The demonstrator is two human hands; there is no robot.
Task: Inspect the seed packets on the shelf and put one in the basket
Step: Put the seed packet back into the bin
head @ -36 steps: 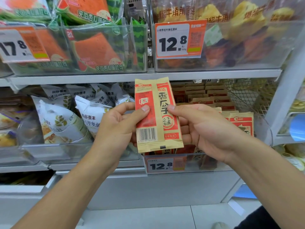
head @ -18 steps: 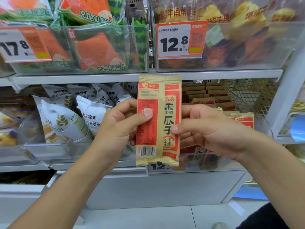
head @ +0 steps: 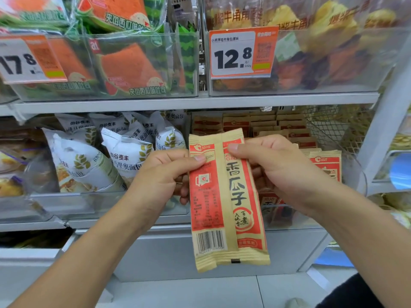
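A long tan-and-red seed packet (head: 224, 203) hangs upright in front of the middle shelf, its back with the barcode facing me. My left hand (head: 160, 176) pinches its upper left edge with the thumb on top. My right hand (head: 278, 167) grips the upper right edge, thumb on the seam. Behind my hands, more seed packets (head: 282, 127) of the same kind stand in rows in a clear bin. No basket is in view.
White bread bags (head: 93, 161) fill the bin to the left. The upper shelf holds watermelon-toast packs (head: 131, 63) and croissant bags (head: 329, 41) behind a 12.8 price tag (head: 242, 52). A white shelf post (head: 384, 130) rises at right. Pale floor lies below.
The packet has dropped lower and both hands now grip it near its top edge instead of its middle. The view has shifted slightly.
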